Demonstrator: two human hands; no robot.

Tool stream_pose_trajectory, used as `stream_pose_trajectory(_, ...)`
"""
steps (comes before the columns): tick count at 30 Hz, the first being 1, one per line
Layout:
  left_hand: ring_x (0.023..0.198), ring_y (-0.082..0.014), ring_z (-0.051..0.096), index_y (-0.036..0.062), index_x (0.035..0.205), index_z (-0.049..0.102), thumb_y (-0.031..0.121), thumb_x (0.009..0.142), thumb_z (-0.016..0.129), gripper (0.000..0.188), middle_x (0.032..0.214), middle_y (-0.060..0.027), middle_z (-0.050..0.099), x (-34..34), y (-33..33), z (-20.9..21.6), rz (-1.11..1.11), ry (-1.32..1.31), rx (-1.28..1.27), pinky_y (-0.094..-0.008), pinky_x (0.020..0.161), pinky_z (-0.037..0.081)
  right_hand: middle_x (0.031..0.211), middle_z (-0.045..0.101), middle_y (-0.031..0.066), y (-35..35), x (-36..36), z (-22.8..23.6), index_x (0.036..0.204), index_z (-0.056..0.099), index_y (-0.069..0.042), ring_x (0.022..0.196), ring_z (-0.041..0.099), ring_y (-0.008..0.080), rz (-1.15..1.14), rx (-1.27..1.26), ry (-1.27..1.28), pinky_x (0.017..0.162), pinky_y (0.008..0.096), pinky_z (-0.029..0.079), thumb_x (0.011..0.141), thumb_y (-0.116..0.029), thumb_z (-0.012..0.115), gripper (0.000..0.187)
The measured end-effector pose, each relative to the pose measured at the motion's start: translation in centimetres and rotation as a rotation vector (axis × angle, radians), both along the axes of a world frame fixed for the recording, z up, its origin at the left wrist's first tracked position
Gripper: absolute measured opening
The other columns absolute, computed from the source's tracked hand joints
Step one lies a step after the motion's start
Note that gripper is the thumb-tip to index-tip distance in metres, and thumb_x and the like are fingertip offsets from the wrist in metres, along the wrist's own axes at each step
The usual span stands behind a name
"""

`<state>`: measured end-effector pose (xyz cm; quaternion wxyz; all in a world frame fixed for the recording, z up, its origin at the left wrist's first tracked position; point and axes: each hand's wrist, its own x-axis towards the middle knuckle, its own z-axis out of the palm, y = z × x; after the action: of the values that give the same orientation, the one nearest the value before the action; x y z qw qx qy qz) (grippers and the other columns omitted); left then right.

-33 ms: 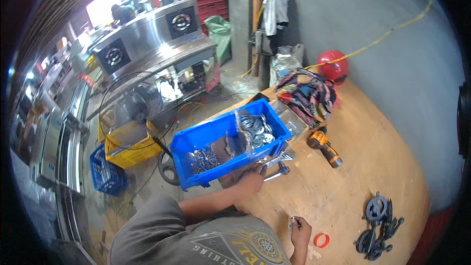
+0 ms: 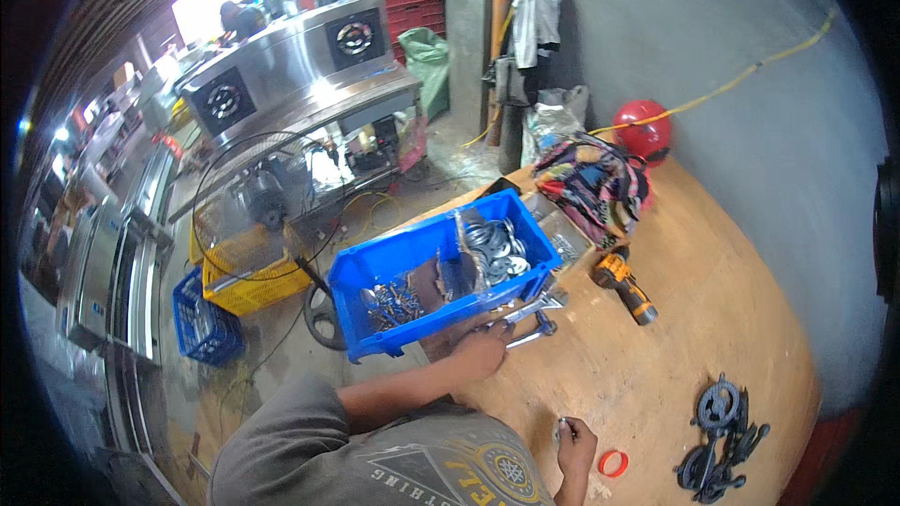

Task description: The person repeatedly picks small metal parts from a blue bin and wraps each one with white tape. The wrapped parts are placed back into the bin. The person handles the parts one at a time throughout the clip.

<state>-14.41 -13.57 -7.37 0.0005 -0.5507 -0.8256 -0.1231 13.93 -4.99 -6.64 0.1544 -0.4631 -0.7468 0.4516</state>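
While the right hand [image 2: 577,448] pinches a small metal piece [image 2: 562,425] over the wooden surface [image 2: 619,370], the left hand [image 2: 480,352] is at the near side of a blue plastic bin [image 2: 375,343].

The right thumb and fingers are drawn narrow around the piece, just left of a red ring [image 2: 613,464]; the left fingers are near a chrome hand tool [image 2: 531,333], and whether they grip anything cannot be told. Inside the bin, silver washers [image 2: 500,251] fill the right part and screws [image 2: 394,305] the left, with cardboard [image 2: 428,289] between; an orange-and-black cordless drill [image 2: 625,289] and black metal parts [image 2: 720,403] lie farther right.
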Motion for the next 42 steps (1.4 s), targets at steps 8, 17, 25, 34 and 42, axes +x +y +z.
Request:
stream_pose_trajectory(8, 0.086, -0.0368, 0.067, 0.0102, 0.104, 0.070, 0.017, 0.081, 0.063, 0.025, 0.095, -0.0171, 0.069, -13.6, -9.5, 10.0, 0.269, -0.258, 0.410, -0.0473, 0.073, 0.053, 0.078, 0.071, 0.0151, 2.9, -0.7, -0.6, 0.097, 0.070, 0.003, 0.069, 0.067, 0.0207, 0.068, 0.043, -0.024, 0.067, 0.0317, 0.052, 0.090, -0.012, 0.063, 0.017)
stream_pose_trajectory(17, 0.098, -0.0373, 0.067, 0.0078, 0.110, 0.068, 0.008, 0.078, 0.059, 0.033, 0.107, -0.0220, 0.067, -19.5, -12.6, -1.7, 0.431, -0.229, -0.315, -0.0485, 0.085, 0.053, 0.076, 0.069, 0.0082, 3.5, -3.9, 0.3, 0.096, 0.069, 0.004, 0.068, 0.062, 0.0119, 0.135, 0.011, 0.016, 0.065, 0.0278, 0.050, 0.091, -0.012, 0.066, 0.017)
stream_pose_trajectory(25, 0.090, -0.0375, 0.068, 0.0106, 0.103, 0.070, 0.020, 0.076, 0.066, 0.028, 0.096, -0.0191, 0.070, -20.6, -12.9, -3.9, 0.546, -0.265, -0.237, -0.0473, 0.080, 0.054, 0.072, 0.068, 0.0101, 1.9, -1.9, -1.5, 0.096, 0.070, 0.003, 0.066, 0.063, 0.0128, 0.135, 0.003, -0.004, 0.063, 0.0280, 0.051, 0.091, -0.012, 0.066, 0.017)
stream_pose_trajectory(34, 0.077, -0.0257, 0.066, 0.0040, 0.100, 0.062, 0.009, 0.076, 0.068, 0.025, 0.089, -0.0104, 0.067, -13.8, -11.8, 9.6, 0.482, -0.595, 0.355, -0.0385, 0.071, 0.052, 0.080, 0.071, 0.0141, 1.3, -3.9, 1.8, 0.098, 0.070, 0.001, 0.070, 0.066, 0.0168, 0.118, 0.046, 0.046, 0.069, 0.0305, 0.053, 0.091, -0.014, 0.065, 0.018)
stream_pose_trajectory(42, 0.086, -0.0146, 0.062, 0.0052, 0.118, 0.059, 0.004, 0.083, 0.070, 0.037, 0.092, -0.0080, 0.063, -1.3, -3.8, 14.9, -0.513, -0.710, 0.182, -0.0312, 0.074, 0.051, 0.094, 0.072, 0.0131, 0.3, -9.2, 5.3, 0.109, 0.068, -0.001, 0.079, 0.069, 0.0186, 0.185, -0.210, 0.213, 0.072, 0.0306, 0.055, 0.094, -0.018, 0.063, 0.023)
